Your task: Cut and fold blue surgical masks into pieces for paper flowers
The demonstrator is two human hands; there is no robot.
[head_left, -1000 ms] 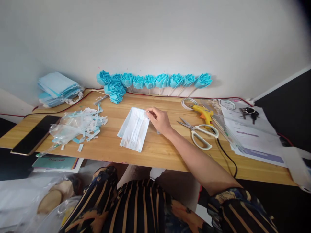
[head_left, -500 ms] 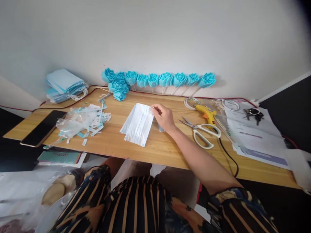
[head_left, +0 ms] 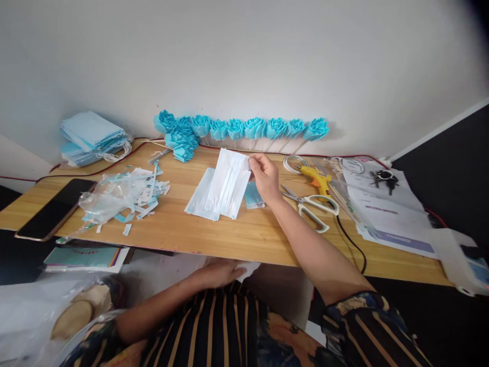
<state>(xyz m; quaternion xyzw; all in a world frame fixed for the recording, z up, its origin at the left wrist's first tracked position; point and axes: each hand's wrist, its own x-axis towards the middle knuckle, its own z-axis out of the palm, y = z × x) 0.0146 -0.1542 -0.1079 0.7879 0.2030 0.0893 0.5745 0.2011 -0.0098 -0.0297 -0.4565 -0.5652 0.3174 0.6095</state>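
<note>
My right hand [head_left: 265, 176] pinches the upper corner of a pleated face mask [head_left: 228, 181], pale blue-white, whose near end fans into overlapping layers. Partly under it, another pale mask [head_left: 198, 196] lies on the wooden table. A small stack of blue cut pieces [head_left: 252, 195] rests just beside my right wrist. Below the table edge, my left hand [head_left: 221, 273] lies over my lap, fingers loosely stretched and somewhat blurred. Its fingertips meet a white sheet-like thing [head_left: 248, 270], whose kind I cannot make out.
Blue flowers on sticks [head_left: 254, 128] line the wall. Right are scissors [head_left: 315, 211], a yellow glue gun [head_left: 319, 178], papers [head_left: 385, 209] and keys [head_left: 385, 179]. Left are scraps with a plastic bag [head_left: 114, 196], a phone [head_left: 55, 209] and stacked masks [head_left: 93, 135].
My right hand has lifted the mask up and away from me, uncovering more of the blue pieces. My left hand has come into view over my lap. The view has shifted slightly right.
</note>
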